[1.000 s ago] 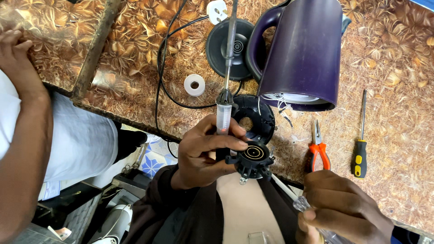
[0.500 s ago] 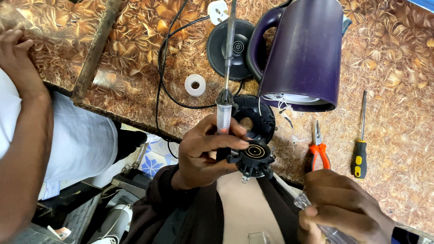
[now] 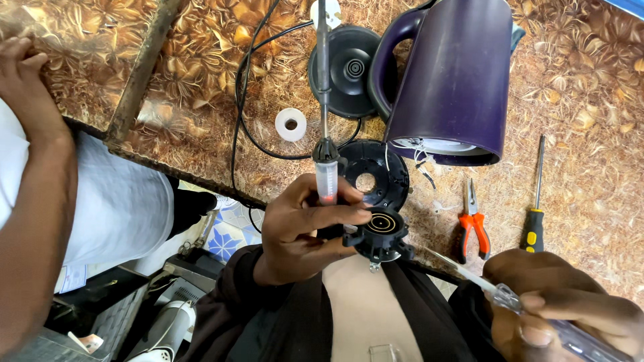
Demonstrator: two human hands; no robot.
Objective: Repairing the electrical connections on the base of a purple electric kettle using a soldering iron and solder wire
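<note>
My left hand (image 3: 305,224) grips a soldering iron (image 3: 325,141) with a clear handle, its tip pointing away over the counter, together with a round black kettle connector part (image 3: 381,233). My right hand (image 3: 557,312) holds a screwdriver with a clear handle (image 3: 500,295); its shaft reaches up to the underside of the black part. A purple electric kettle (image 3: 456,74) lies on its side on the brown patterned counter (image 3: 590,80), with loose wires at its open bottom. A black round bottom cover (image 3: 374,177) lies beside it.
The kettle's black power base (image 3: 345,70) and its cord (image 3: 241,100) lie behind. A white tape roll (image 3: 290,124), orange-handled pliers (image 3: 471,221) and a yellow-and-black screwdriver (image 3: 534,201) rest on the counter. Another person's arm (image 3: 33,167) leans at the left edge.
My right hand has shifted slightly right and down with the screwdriver. My left hand keeps its hold, nearly still.
</note>
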